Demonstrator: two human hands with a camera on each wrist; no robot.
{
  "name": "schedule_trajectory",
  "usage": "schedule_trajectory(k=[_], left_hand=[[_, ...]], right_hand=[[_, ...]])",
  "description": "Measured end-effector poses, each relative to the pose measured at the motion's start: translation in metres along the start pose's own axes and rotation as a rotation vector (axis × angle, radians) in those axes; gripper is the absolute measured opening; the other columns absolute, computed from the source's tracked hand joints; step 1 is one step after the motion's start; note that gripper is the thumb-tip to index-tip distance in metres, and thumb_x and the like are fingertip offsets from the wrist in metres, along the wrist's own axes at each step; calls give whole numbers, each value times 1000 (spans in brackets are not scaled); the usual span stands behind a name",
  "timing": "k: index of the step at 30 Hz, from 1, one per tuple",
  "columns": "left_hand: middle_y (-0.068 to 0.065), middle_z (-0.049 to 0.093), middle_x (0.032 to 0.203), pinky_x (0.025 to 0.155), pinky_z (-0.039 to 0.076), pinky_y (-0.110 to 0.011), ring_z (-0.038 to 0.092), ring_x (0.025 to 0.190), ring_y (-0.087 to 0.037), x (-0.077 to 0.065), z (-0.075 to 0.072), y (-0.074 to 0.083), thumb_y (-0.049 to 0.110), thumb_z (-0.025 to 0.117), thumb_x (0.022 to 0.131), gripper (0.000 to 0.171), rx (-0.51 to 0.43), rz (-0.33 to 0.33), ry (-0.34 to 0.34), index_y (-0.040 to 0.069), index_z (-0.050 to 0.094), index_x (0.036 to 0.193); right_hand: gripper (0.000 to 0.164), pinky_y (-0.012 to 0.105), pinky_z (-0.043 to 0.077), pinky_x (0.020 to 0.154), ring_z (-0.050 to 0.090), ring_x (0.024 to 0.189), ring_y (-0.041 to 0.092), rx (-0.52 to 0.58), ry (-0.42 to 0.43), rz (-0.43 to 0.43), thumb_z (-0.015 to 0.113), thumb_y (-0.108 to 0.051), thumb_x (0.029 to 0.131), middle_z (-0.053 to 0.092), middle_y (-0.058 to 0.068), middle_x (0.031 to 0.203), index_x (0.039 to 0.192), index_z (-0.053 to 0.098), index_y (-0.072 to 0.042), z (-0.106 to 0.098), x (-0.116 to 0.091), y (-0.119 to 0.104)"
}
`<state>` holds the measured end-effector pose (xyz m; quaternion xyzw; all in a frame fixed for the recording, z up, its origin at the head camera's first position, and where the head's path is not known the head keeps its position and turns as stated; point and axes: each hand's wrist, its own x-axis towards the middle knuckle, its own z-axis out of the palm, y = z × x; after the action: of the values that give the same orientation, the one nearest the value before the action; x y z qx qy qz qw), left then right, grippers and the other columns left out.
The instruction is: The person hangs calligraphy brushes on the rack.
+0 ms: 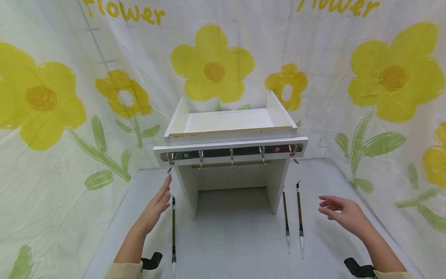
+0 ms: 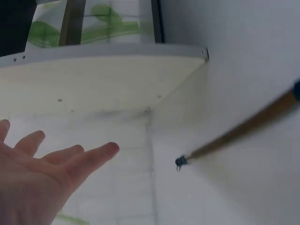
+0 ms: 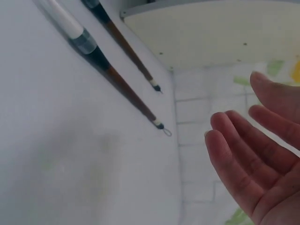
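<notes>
In the head view my left hand [image 1: 155,209] is raised over the table's left side with fingers extended and nothing in it. Just right of it lies a calligraphy brush [image 1: 173,228], its hanging loop pointing away from me; the left wrist view shows that brush [image 2: 243,126] too. My right hand [image 1: 343,215] hovers at the right, fingers loosely bent and holding nothing. To its left two more brushes lie side by side, a nearer brush [image 1: 300,217] and a thinner brush [image 1: 285,217] beside the shelf. Clear caps cover the brush tips.
A white shelf unit [image 1: 188,193] stands at the table's back middle, with a metal rail of several hooks [image 1: 231,158] along its front and an open tray top [image 1: 228,120]. Behind it hangs a white curtain [image 1: 244,50] painted with yellow flowers. The grey table [image 1: 230,240] extends in front.
</notes>
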<state>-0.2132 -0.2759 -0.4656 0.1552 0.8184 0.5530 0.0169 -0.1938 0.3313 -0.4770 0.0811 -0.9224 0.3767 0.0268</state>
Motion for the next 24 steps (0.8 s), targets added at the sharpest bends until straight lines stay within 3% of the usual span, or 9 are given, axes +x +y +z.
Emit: schedule_trajectory(k=[6,12,18,24], left_hand=[[-2,-1,171,111,25,-75,4,155,-45,16,12,2,28,26,113,55,-137,-5,-13,37,6,163],[-11,-4,171,114,23,-72,1,155,-42,25,22,4,27,29,112,59,-257,-50,24,22,0,164],[-13,-5,170,119,17,-67,-1,156,-41,31,32,3,37,33,111,66,-272,-107,29,13,0,163],[-14,-1,170,115,19,-73,0,155,-41,37,39,1,40,34,110,67,-315,-93,31,13,3,164]], right_hand=[[52,24,59,66,71,84,8,17,-11,48,74,-32,94,74,14,111,133,62,0,9,6,3],[54,23,59,66,71,88,12,53,-10,74,75,-33,93,73,16,113,133,62,0,18,13,3],[56,26,61,67,72,91,19,70,-30,104,75,-32,93,72,19,114,134,60,3,25,17,5],[60,31,62,70,72,97,27,120,-45,135,76,-31,91,70,22,118,136,57,4,34,24,9]])
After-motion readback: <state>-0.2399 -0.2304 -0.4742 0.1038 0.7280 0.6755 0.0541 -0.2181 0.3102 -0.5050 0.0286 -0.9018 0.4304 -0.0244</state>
